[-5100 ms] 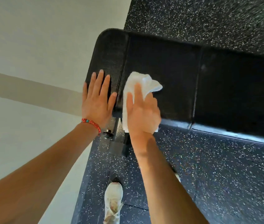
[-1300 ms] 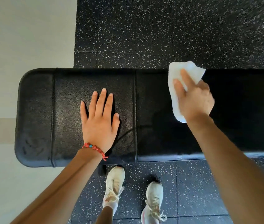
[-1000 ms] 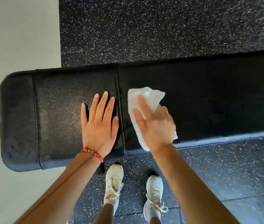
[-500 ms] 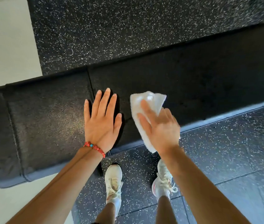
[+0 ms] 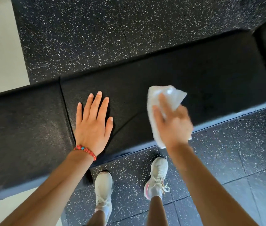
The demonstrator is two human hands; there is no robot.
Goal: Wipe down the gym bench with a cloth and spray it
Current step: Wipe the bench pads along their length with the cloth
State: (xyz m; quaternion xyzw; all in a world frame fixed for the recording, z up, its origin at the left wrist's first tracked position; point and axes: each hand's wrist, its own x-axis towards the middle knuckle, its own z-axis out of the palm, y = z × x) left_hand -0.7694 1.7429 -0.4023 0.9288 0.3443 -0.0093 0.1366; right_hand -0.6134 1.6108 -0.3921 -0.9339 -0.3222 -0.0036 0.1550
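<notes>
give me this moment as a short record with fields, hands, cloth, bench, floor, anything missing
left hand: left hand flat, fingers spread, palm down on the bench pad
right hand: right hand pressing the white cloth onto the pad, blurred by motion
bench: black padded bench running across the view, a seam to the left of the left hand
wrist: red bead bracelet on the left wrist
floor: black speckled rubber floor, pale floor at the left edge
feet: two white sneakers beside the bench's near edge
spray bottle: not in view
</notes>
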